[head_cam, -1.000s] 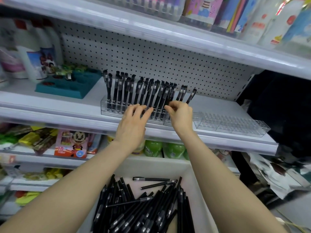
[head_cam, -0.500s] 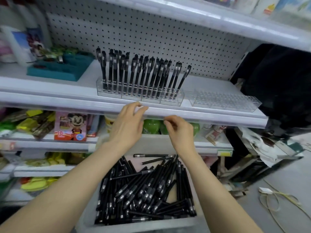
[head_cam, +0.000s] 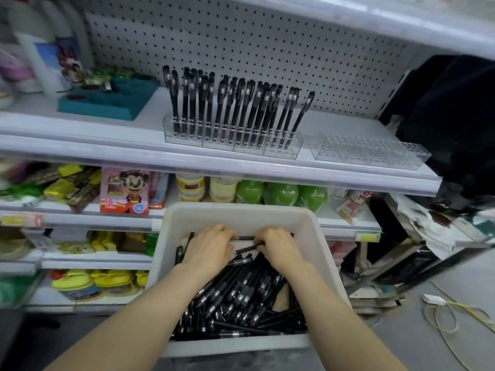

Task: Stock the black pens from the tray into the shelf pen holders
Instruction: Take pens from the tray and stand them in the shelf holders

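Note:
A white tray (head_cam: 238, 214) below the shelf holds a heap of black pens (head_cam: 241, 298). Both hands are down in its far end, backs up, fingers curled among the pens. My left hand (head_cam: 210, 247) touches a pen lying crosswise, and my right hand (head_cam: 278, 247) closes around the other end of the loose pens there; the fingertips are hidden. On the shelf above, a clear pen holder (head_cam: 230, 141) stands filled with several upright black pens (head_cam: 233, 108). To its right lies a second clear holder (head_cam: 369, 152) with no pens in it.
A teal box (head_cam: 107, 101) and white bottles sit at the shelf's left. Snack packs, green bottles (head_cam: 281, 194) and jars fill the lower shelves behind the tray. A dark object (head_cam: 452, 116) stands at the right, with cables (head_cam: 450, 314) on the grey floor.
Both hands came down from the pen holder on the shelf, past the shelf edge, into the far end of the tray. The view tilted downward with them.

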Demonstrator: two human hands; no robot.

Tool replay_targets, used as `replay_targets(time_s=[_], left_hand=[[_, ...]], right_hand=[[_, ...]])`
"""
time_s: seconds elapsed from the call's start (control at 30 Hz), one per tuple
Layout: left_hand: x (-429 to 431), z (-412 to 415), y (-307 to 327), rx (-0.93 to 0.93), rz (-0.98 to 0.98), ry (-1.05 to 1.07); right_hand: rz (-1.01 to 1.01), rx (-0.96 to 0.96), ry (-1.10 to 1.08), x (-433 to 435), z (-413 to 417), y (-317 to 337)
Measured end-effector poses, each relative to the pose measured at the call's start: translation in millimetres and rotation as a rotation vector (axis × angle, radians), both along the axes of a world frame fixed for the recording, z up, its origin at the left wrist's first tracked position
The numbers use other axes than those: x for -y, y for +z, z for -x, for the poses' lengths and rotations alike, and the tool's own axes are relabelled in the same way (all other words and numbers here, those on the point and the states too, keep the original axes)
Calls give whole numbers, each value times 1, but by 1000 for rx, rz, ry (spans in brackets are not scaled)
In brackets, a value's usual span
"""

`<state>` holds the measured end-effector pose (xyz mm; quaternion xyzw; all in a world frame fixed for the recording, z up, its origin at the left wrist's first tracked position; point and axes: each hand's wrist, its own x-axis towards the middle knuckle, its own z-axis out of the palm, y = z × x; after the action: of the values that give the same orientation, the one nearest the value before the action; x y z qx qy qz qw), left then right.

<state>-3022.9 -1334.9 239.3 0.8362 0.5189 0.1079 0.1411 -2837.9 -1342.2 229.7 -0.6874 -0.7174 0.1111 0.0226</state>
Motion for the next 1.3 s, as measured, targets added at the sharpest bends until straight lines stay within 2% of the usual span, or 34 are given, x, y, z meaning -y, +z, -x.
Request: replay_targets(time_s=[0.1,0.2,0.3,0.43,0.57,0.67,0.77,0.83,0.97,1.07,1.2,1.3], left_hand=[[-4,-4,-3,-8,12,-32],[-4,-8,-3,-46,5,-53],[-4,-10,5,-53,-11,31],[-4,-6,13,72,39,130],[-3,-7,21,187,87,124],[-2,-8,30,286,88,111],[-5,-11,40,359,71,64],[-13,-14,46,373,34,34],[-34,-21,66,331,-230,21],[-54,-22,93,287,-415,37],[-87,-22,116,104,-551,69],[-105,-22,117,10,-543,83]], right_hand=[[-55,4,52,-2,1,3],[-180,-72,126,-3,5,13],[-296,-172,163,-3,9,20],[-520,-276,-22,-3,6,28],[-591,-426,-202,-2,8,45],[-591,-675,-342,-2,13,63],[-375,-1054,-436,-9,16,79],[-318,-1189,-398,-14,16,87],[-420,-1171,-338,-23,6,120],[-550,-1062,-302,-36,-10,158],[-694,-942,-256,-58,-29,197],[-769,-856,-243,-75,-33,214]])
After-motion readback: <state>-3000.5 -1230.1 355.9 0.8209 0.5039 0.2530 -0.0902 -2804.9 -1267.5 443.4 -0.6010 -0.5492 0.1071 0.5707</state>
